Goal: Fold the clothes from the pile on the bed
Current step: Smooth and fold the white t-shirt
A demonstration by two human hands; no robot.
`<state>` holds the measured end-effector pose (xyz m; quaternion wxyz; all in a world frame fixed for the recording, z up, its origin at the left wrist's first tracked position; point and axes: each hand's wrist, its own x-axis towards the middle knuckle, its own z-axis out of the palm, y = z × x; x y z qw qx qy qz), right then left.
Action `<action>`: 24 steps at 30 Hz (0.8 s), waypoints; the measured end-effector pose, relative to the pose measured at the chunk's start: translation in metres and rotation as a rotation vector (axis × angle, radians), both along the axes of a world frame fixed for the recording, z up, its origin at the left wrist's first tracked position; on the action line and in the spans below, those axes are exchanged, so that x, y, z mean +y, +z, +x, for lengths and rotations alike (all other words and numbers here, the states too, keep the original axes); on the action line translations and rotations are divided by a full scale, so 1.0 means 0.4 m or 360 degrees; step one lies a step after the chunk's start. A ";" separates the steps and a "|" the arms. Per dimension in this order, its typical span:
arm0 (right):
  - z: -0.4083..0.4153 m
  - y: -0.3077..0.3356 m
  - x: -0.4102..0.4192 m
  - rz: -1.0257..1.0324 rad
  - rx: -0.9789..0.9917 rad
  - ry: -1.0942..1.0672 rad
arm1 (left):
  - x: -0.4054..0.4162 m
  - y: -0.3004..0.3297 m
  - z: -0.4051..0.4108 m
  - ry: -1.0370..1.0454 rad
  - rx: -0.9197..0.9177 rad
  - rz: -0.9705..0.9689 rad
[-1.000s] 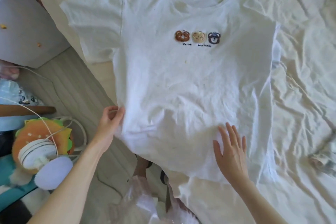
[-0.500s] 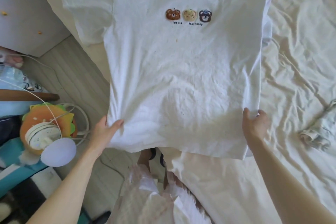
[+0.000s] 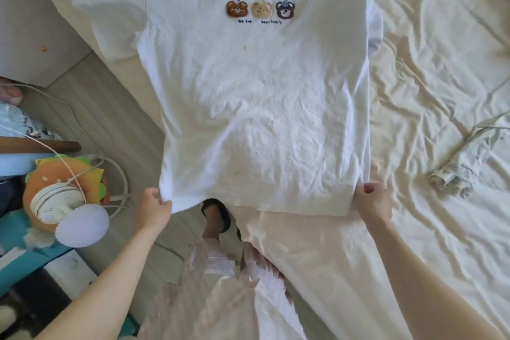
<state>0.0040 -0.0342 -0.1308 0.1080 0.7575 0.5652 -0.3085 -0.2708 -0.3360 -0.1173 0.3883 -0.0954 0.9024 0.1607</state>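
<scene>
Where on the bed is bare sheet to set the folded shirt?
Free: sheet between the T-shirt and the crumpled garment, and below the right hand. Crowded: the bed's left edge, under the shirt, where the left hand grips the hem.

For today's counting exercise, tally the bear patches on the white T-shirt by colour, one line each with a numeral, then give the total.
On the white T-shirt, held at its hem corners by the left hand and the right hand:
Brown bear patch: 1
Beige bear patch: 1
Dark navy bear patch: 1
Total: 3
</scene>
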 end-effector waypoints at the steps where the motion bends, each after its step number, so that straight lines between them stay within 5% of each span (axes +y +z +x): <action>1: 0.006 -0.001 0.003 -0.0003 0.0035 -0.0007 | 0.018 0.001 0.010 -0.0127 0.0090 -0.0012; 9: 0.082 0.060 -0.002 0.0297 0.0509 -0.0345 | 0.268 0.018 0.158 -0.1346 0.0332 0.0377; 15: 0.160 0.085 0.005 0.0359 0.0490 -0.0188 | 0.399 0.016 0.249 -0.1983 0.0206 0.0333; 20: 0.157 0.041 0.047 0.0038 0.0299 -0.0261 | 0.462 0.019 0.243 -0.2168 0.0349 0.0236; 24: 0.062 0.030 0.174 0.0168 0.0387 -0.0244 | 0.568 0.015 0.171 -0.2203 0.0500 0.0284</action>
